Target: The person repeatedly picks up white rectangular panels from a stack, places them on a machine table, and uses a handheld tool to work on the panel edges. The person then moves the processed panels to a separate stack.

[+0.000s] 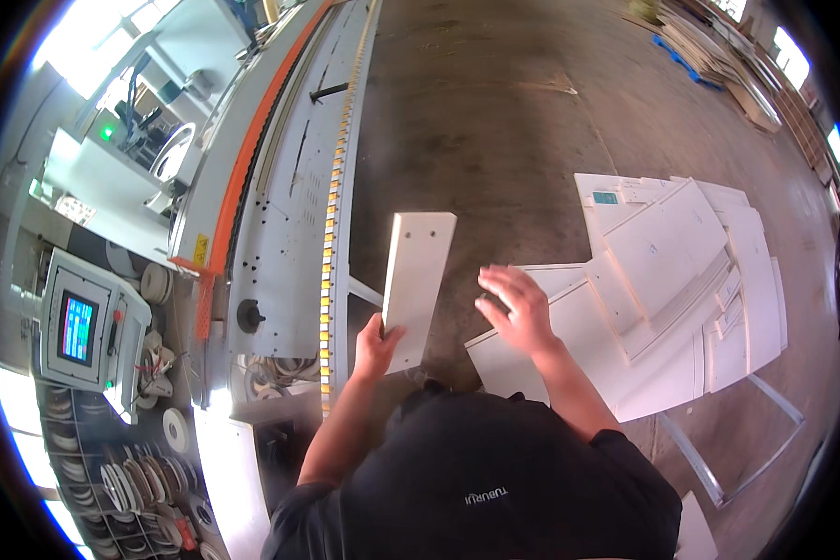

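While the left hand (373, 349) pinches a white board (418, 280) by its left edge, right of the long machine (287, 224), the right hand (521, 313) hangs apart, fingers loosely spread. White panels (663, 247) lie stacked farther right

A long, narrow white board (424, 289) was held near the middle of the scene, its length running from near to far and its far end leaning slightly right. Two small dark holes (433, 234) pierced its face by the far end.
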Motion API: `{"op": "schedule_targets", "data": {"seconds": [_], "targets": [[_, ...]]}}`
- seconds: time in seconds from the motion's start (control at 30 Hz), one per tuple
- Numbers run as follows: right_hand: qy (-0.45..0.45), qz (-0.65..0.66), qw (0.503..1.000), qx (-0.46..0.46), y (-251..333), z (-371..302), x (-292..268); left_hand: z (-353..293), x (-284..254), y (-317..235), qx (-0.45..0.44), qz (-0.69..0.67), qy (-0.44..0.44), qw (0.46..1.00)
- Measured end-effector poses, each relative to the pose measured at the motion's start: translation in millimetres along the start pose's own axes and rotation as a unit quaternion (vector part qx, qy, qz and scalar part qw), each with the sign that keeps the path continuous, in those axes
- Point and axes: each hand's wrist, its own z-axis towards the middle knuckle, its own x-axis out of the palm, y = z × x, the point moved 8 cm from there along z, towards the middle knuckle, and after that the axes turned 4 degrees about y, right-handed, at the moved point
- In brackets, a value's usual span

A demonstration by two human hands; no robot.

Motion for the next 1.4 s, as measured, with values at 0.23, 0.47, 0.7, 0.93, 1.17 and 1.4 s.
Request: {"op": "schedule_targets", "data": {"seconds": [0.23, 0.47, 0.7, 0.93, 1.17, 1.4], "targets": [[-0.037, -0.003, 0.996, -0.075, 50.2, 103.4, 44.7, -43.5, -46.6, 30.8, -0.041, 0.12, -0.039, 0.991], [0.045, 0.046, 0.993, -0.101, 70.7, 127.8, 132.0, -69.0, -101.4, 66.2, -0.031, 0.097, -0.084, 0.991], [0.24, -0.033, 0.966, 0.092, -38.7, 65.0, 230.8, -89.2, -185.7, 143.8, -0.105, -0.174, -0.246, 0.948], [0.396, 0.01, 0.901, 0.174, -32.6, -15.1, 293.0, -111.9, -302.0, 299.4, -0.213, -0.2, -0.483, 0.825], [0.469, -0.015, 0.841, 0.269, -45.8, -71.0, 290.9, -88.3, -383.4, 337.5, -0.172, -0.258, -0.59, 0.746], [0.496, -0.033, 0.814, 0.3, -76.0, -105.4, 276.5, -69.2, -417.9, 352.1, -0.166, -0.311, -0.56, 0.75]]}}
